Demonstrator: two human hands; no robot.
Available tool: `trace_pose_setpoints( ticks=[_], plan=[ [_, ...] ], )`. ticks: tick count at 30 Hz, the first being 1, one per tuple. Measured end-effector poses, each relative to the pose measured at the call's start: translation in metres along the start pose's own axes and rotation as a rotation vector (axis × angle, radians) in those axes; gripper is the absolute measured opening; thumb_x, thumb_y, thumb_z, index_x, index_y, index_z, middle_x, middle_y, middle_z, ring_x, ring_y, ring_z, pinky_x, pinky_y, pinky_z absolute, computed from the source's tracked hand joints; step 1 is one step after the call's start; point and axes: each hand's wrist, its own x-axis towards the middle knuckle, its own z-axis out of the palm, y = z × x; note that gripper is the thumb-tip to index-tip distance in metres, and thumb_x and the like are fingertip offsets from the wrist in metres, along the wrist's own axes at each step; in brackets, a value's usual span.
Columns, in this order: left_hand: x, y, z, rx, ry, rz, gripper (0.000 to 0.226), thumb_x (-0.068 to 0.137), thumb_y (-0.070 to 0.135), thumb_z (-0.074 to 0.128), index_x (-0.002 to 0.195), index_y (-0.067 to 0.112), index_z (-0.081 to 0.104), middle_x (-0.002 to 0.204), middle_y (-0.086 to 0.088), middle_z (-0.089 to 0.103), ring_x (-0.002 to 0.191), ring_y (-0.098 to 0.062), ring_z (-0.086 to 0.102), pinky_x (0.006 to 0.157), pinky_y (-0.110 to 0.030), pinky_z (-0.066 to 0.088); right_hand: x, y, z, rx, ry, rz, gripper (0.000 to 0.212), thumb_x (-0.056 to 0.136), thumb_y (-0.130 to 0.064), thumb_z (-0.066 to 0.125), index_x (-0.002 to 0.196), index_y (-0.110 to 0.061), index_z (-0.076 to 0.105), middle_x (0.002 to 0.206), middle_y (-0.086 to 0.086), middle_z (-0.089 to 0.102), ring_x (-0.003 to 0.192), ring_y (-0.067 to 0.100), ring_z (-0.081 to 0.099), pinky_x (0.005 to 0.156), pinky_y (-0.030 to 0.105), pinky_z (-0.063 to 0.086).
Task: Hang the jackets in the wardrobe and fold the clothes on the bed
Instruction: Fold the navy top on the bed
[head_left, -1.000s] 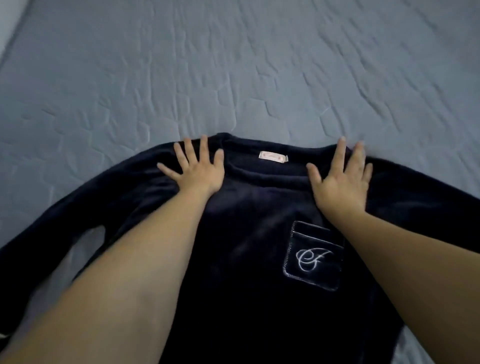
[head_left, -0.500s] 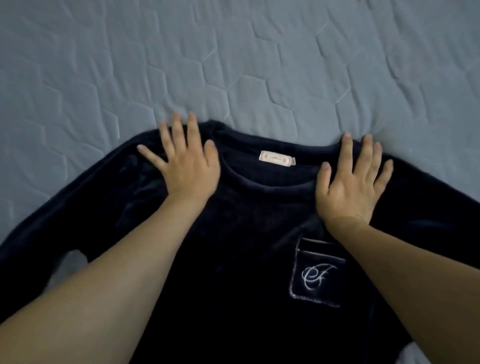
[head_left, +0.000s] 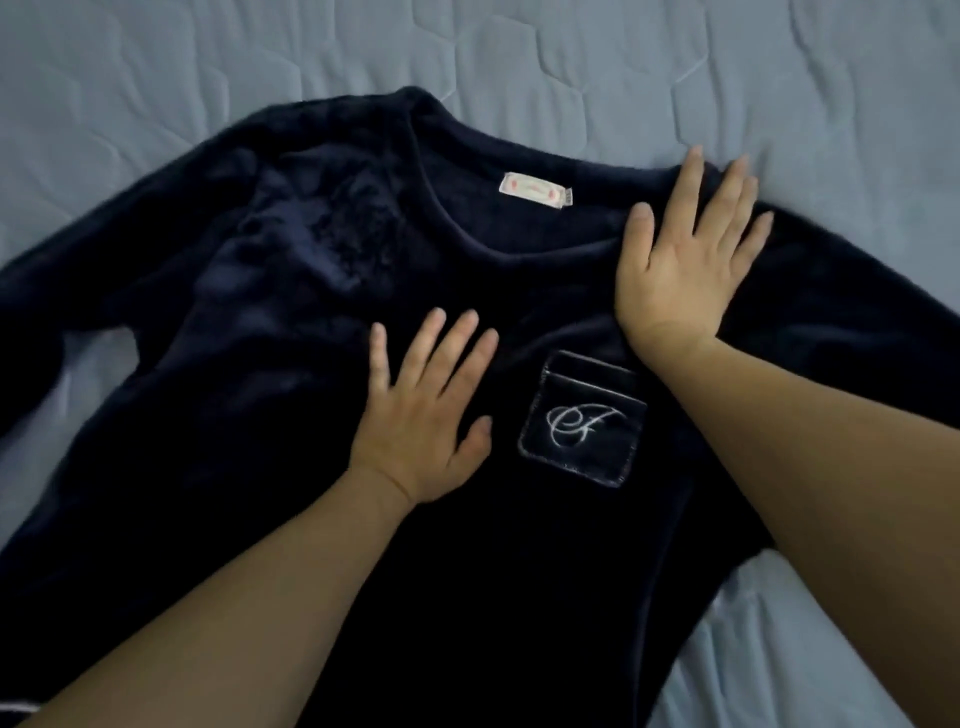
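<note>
Pressing your left hand (head_left: 426, 410) and right hand (head_left: 691, 260) flat, fingers spread, you smooth the dark top (head_left: 291, 322) lying face up on the bed (head_left: 571, 67). No fold is made yet.

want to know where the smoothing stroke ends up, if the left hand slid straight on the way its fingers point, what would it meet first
The left hand, flat on the sweater, points up and slightly right. It would probably cross plain fabric, then reach the neckline below the label.
</note>
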Motion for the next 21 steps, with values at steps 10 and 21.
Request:
trace_pose_setpoints(
  ticks=[10,21],
  plan=[
    [-0.031,0.054,-0.027,0.14,-0.085,-0.256,0.071,0.099,0.045,0.019,0.156,0.008,0.003,0.165,-0.009,0.0,0.152,-0.031,0.0,0.119,-0.06,0.005,-0.154,0.161,-0.088,-0.439,-0.41,-0.601,0.068,0.097,-0.059,0.009,0.155,-0.025,-0.001,0.162,0.001,-0.009,0.15,0.021,-0.008,0.12,0.045,-0.007],
    [-0.271,0.235,-0.058,-0.218,-0.275,-0.059,0.066,0.071,0.043,0.063,0.129,0.013,0.053,0.125,-0.01,0.054,0.111,-0.033,0.052,0.097,-0.054,0.038,-0.251,0.109,-0.118,-0.001,-0.238,-0.302,0.066,0.083,-0.023,0.063,0.143,-0.012,0.038,0.138,0.014,0.038,0.124,0.028,0.037,0.102,0.041,0.032]
  ],
)
